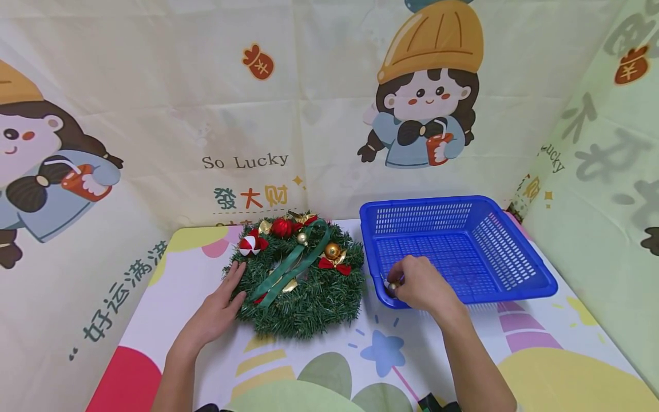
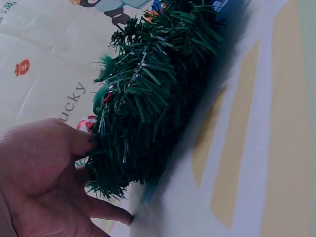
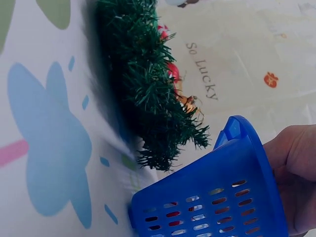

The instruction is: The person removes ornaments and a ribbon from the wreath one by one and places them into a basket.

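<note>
A green Christmas wreath (image 1: 304,312) lies on the table, dressed with a green ribbon (image 1: 280,274), red bows, a gold bauble (image 1: 332,250), a red bauble (image 1: 282,227) and a red-and-white ball (image 1: 250,245). My left hand (image 1: 218,312) rests against the wreath's left edge, fingers extended; the left wrist view shows its thumb touching the branches. Inside the near left corner of the blue plastic basket (image 1: 525,252), my right hand (image 1: 422,286) pinches a small shiny ornament (image 1: 393,287), partly hidden by the fingers. The basket wall covers the fingertips in the right wrist view.
The basket stands just right of the wreath, and red and white bits show through its slots (image 3: 173,215). A patterned cloth covers the table (image 1: 329,395). Printed cloth walls (image 1: 329,114) rise behind and at both sides. A small dark object (image 1: 429,402) sits at the front edge.
</note>
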